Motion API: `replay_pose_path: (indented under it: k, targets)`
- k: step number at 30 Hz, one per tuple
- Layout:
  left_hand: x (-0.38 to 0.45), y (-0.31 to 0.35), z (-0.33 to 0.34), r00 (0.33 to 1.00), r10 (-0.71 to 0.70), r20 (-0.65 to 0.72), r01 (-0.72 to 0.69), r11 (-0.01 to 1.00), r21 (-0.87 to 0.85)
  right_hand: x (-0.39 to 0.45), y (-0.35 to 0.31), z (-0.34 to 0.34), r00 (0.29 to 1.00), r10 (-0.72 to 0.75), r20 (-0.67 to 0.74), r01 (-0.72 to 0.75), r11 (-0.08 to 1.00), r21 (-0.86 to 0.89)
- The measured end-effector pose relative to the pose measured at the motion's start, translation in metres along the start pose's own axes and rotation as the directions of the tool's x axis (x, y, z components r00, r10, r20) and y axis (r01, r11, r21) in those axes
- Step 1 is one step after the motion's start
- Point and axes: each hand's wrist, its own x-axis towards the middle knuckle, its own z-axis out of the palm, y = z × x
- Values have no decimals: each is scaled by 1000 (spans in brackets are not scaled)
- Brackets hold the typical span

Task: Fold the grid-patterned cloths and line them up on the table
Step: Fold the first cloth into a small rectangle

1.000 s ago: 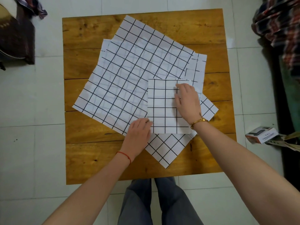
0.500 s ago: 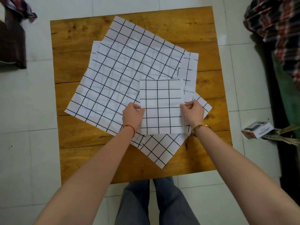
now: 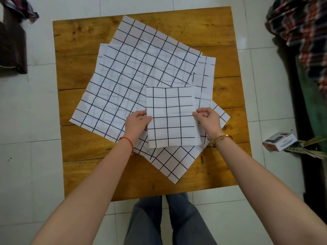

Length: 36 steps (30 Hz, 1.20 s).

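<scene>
- The folded cloth (image 3: 171, 117) is a small grid-patterned rectangle lying on top of the pile of unfolded cloths (image 3: 134, 80), at the pile's near right part.
- I judge it light, soft and limp; several layers give it a little body, but it will likely sag or spring open if I lift it by one edge only.
- My left hand (image 3: 137, 123) pinches the folded cloth's left edge, thumb on top, other fingers underneath it.
- My right hand (image 3: 208, 121) pinches its right edge, fingers curled round the fabric.
- Holding both side edges at mid-height seems the safest way to carry it flat.
- Round the pile, bare tabletop (image 3: 177, 181) shows on every side, widest nearest me, where I could start a row.
</scene>
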Motion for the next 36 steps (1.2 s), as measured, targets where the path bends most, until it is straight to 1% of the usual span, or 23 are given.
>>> replay_pose_path:
  k: [3, 6, 8, 12, 15, 18, 21, 25, 27, 30, 32, 34, 36]
  targets:
    - [4, -1, -9, 999, -26, 26, 26, 1000, 18, -1, -5, -1, 989, 90, 121, -102, 990, 101]
    - [3, -1, -15, 999, -16, 41, 15, 1000, 19, -3, -8, 0, 968, 123, 220, -153, 980, 125]
    - [1, 2, -18, 999, -6, 35, 6, 1000, 6, -4, -8, 0, 964, 86, 250, -121, 984, 130]
    - [-4, 5, -19, 999, 17, 32, -16, 999, -32, -5, -10, 0, 970, -30, 242, -5, 989, 145]
    - [-8, 6, -23, 998, 56, 35, -54, 996, -69, -5, -10, 3, 978, -2, 206, -43, 976, 212]
    - [-9, 4, -26, 998, 64, 28, -60, 991, -122, -3, -9, 4, 973, -2, 231, -53, 972, 231]
    - [-8, 2, -28, 998, 49, 33, -43, 985, -167, -5, -8, 5, 969, -57, 241, 16, 985, 169]
    - [-7, 0, -29, 991, 105, 80, -93, 985, -143, -6, -7, 4, 956, -166, 243, 162, 986, 35]
    - [-3, -4, -30, 990, 123, 72, -115, 988, -105, -4, -4, 5, 953, -203, 226, 219, 974, -51]
    - [6, -12, -29, 983, 173, 52, -175, 984, 37, 2, -1, 8, 952, -232, 201, 269, 946, -182]
    - [6, -13, -25, 973, 230, 32, -232, 965, 126, 2, -1, 10, 954, -240, 179, 278, 933, -231]
    - [-1, -12, -22, 938, 344, 28, -339, 905, 258, -1, -2, 13, 957, -248, 150, 281, 919, -275]
    - [-9, -12, -20, 883, 469, 40, -432, 774, 464, -5, -1, 17, 944, -304, 127, 329, 868, -371]
